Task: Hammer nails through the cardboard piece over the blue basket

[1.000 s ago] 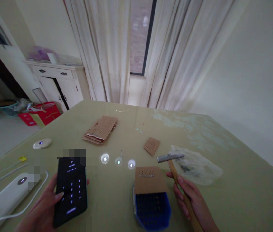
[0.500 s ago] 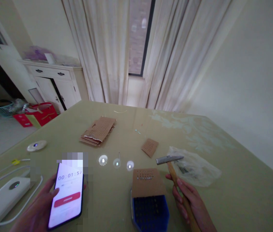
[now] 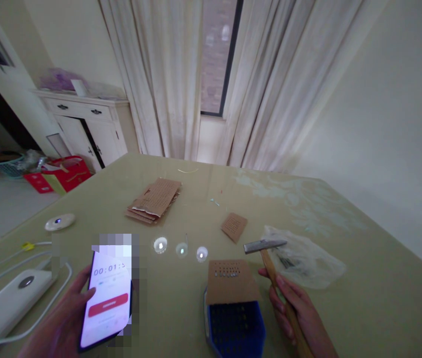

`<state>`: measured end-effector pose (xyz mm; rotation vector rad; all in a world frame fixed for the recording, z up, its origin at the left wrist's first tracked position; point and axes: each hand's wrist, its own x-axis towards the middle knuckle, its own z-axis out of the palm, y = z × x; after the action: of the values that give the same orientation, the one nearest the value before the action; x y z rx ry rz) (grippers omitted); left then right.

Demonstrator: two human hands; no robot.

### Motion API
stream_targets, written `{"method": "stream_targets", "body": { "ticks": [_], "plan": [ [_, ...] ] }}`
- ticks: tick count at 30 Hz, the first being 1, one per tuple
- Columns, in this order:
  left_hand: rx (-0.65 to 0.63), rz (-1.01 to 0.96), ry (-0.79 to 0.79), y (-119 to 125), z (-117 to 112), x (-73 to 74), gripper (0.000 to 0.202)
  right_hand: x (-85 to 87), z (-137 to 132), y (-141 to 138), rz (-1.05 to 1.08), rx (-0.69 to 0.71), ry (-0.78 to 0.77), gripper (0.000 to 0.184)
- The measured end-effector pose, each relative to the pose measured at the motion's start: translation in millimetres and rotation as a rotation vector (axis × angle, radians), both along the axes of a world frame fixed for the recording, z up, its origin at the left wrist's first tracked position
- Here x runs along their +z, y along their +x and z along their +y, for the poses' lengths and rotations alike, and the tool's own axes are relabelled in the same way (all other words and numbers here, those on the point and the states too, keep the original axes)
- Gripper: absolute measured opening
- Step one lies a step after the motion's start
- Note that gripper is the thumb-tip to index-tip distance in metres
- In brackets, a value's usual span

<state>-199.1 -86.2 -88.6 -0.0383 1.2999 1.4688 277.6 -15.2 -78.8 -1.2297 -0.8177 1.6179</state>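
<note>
My left hand (image 3: 65,308) is closed around a smartphone (image 3: 108,293), its lit screen showing a running timer and a red button. In my right hand (image 3: 291,306) is a hammer (image 3: 266,251), gripped by its wooden handle with the metal head up and to the left. Between my hands stands a blue plastic basket (image 3: 235,333) with a holed base. A cardboard piece (image 3: 231,291) lies across its far part, with rows of holes and several small shiny metal bits in it. Beside the hammer head lies a clear plastic bag (image 3: 308,263) with dark thin pieces inside.
A stack of cardboard (image 3: 155,201) and a small punched cardboard square (image 3: 234,227) lie farther back on the table (image 3: 192,209). At the left are a white power bank (image 3: 9,308), a white cable (image 3: 71,271) and a white oval device (image 3: 59,222). Curtains (image 3: 166,89) hang behind.
The whole view has shifted slightly, so things appear a little farther right. Both hands keep their hold on the smartphone and the hammer.
</note>
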Motion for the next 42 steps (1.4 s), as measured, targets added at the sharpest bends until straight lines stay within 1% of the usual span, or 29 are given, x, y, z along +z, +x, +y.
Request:
{"method": "stream_targets", "body": {
  "ticks": [3,8,9,11,14,16,18,20,22,25,30,33,35,37,42],
  "plan": [
    [-0.075,0.107,-0.069,2.4,-0.9,2.0,0.134,-0.3,-0.2,0.1,-0.006,0.006,-0.006,0.073],
    [-0.096,0.188,0.006,16.0,-6.1,10.3,0.129,0.2,-0.2,0.0,-0.011,0.006,-0.002,0.071],
    [-0.098,0.187,0.005,16.8,-6.0,10.8,0.129,0.8,-0.1,-0.1,-0.009,0.003,-0.004,0.072],
    [-0.092,0.163,-0.045,14.9,-3.6,9.6,0.132,2.3,0.0,-0.6,-0.007,0.001,-0.009,0.073],
    [-0.08,0.145,-0.113,10.2,2.5,7.8,0.127,3.4,0.1,-1.2,-0.014,-0.003,-0.017,0.075],
    [-0.078,0.147,-0.126,12.7,4.5,11.5,0.127,2.6,-0.1,-1.3,-0.018,-0.007,-0.021,0.076],
    [-0.08,0.15,-0.089,21.1,3.2,20.1,0.127,1.0,-0.5,-1.3,-0.017,-0.012,-0.023,0.076],
    [-0.096,0.167,0.026,32.1,-0.1,30.9,0.114,-0.3,-0.8,-1.1,-0.013,-0.021,-0.022,0.075],
    [-0.113,0.166,0.063,41.3,-3.1,40.1,0.102,-0.2,-0.9,-1.1,-0.012,-0.027,-0.023,0.074],
    [-0.092,0.139,0.023,47.2,-4.7,47.0,0.093,2.1,-0.3,-1.7,-0.016,-0.024,-0.03,0.074],
    [-0.05,0.137,-0.028,48.4,-4.0,51.3,0.073,4.2,0.2,-3.1,-0.016,-0.033,-0.041,0.078],
    [-0.021,0.167,-0.062,51.4,-2.5,55.3,0.067,2.5,0.2,-2.6,-0.018,-0.032,-0.037,0.078],
    [-0.01,0.189,-0.086,53.0,-1.1,57.1,0.067,1.7,0.4,-1.8,-0.021,-0.018,-0.035,0.077],
    [-0.008,0.181,-0.092,53.1,-0.3,56.6,0.072,1.7,0.7,-1.3,-0.023,-0.01,-0.034,0.077],
    [-0.029,0.053,-0.039,46.5,-4.6,45.7,0.093,2.3,0.5,-2.4,-0.027,-0.041,-0.044,0.08]
  ]
}}
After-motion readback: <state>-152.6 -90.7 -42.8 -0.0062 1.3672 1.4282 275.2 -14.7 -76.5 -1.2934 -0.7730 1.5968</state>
